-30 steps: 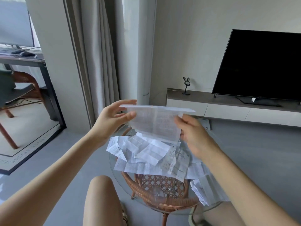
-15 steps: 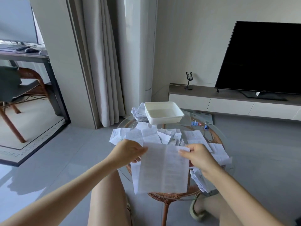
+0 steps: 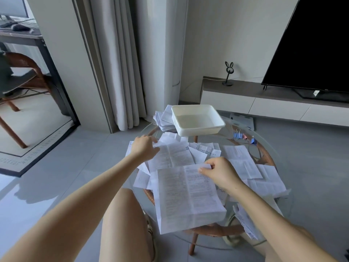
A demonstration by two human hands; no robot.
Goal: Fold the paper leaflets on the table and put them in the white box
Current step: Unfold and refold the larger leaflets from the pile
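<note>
**Right hand pinches an open leaflet over a littered glass counter; the white box waits on the far side**

We look down from head height at a round glass counter [image 3: 267,143] covered with loose printed sheets. The right hand [image 3: 221,173] pinches the far edge of a large open leaflet [image 3: 188,197] between thumb and fingertips. That leaflet's long axis runs from far to near, starting at the pinch and ending past the near rim of the counter, closest to us.

The left hand [image 3: 144,146] is well apart from it, farther away and to the left. It rests on the edge of a second open leaflet [image 3: 171,154]. Its fingers are bent, and we cannot tell whether they grip the sheet or only touch it.

The white box [image 3: 198,130] stands at the far edge of the counter, beyond both hands and roughly between them from left to right. Nothing shows inside it. A stack of papers [image 3: 164,120] touches its left side, and coloured binder clips [image 3: 238,135] lie near its right.

We judge the held sheet is not yet folded. Folding it would likely bring the near end up toward the pinched edge, and the left hand must come across first.

All the sheets carry dense small print in columns, too fine to read. We see no brand or label anywhere.
</note>
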